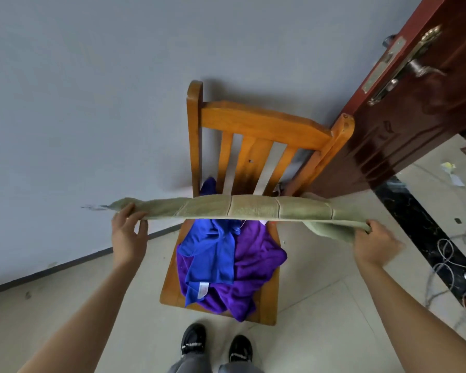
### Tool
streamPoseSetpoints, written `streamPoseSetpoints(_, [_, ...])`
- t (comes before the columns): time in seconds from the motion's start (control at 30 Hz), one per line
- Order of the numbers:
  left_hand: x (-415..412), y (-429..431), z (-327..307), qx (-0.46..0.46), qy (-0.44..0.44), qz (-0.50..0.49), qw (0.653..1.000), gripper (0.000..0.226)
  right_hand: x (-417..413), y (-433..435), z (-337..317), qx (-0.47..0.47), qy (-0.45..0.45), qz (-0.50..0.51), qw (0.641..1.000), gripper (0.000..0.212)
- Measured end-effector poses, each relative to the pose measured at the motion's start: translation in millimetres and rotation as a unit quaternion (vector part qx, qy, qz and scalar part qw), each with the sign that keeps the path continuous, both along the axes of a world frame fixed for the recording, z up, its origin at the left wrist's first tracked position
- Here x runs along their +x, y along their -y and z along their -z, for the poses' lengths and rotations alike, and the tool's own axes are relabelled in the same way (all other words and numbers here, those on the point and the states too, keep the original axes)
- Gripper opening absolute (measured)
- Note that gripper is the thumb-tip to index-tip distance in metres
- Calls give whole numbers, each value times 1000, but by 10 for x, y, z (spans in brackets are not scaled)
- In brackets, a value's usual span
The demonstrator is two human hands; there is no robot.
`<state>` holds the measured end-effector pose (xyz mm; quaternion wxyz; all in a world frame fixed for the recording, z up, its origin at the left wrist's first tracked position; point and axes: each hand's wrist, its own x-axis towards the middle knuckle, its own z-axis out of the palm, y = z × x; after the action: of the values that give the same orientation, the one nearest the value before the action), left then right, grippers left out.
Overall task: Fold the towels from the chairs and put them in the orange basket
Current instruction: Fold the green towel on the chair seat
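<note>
Head view. Risk: slack right corner of green towel [253, 211] hanging below the grip, likely to skew the next fold or slip free if grip loosens. Possible snag on chair [256, 122] backrest just behind the towel. Orange basket not in view, so carry path unknown.

Green towel stretched level above the chair seat, in front of the backrest. Left hand [128, 232] pinching the left end, right hand [374, 243] clamped on the right end; hands well apart. Blue towel [210, 254] and purple towel [256, 265] heaped on the chair seat, directly below the green one, untouched.
</note>
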<state>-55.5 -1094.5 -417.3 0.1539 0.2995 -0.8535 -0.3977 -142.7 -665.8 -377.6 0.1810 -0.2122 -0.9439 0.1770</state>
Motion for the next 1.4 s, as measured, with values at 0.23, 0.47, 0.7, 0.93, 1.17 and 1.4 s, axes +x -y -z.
streamPoseSetpoints(0.23, [713,-91,1589,-13,211,104,972,16,690,-94,1347,135,194,-108,966,26])
streamPoseSetpoints(0.47, [1069,-164,2381,-9,294,78,953,19,1057,189,2382,180,306,-225,907,46])
streamPoseSetpoints(0.7, [1086,-184,2288,235,211,-163,935,20,1238,537,2507,152,417,-251,860,35])
streamPoseSetpoints(0.93, [871,-49,2108,531,55,-392,749,31,1282,1103,2649,-40,513,-296,805,43])
streamPoseSetpoints(1.17, [876,166,2200,682,46,-571,455,16,1258,1656,2607,-103,495,-337,794,41])
streamPoseSetpoints(1.4, [633,138,1929,613,53,-454,645,11,1154,1987,2417,-189,446,-345,804,35])
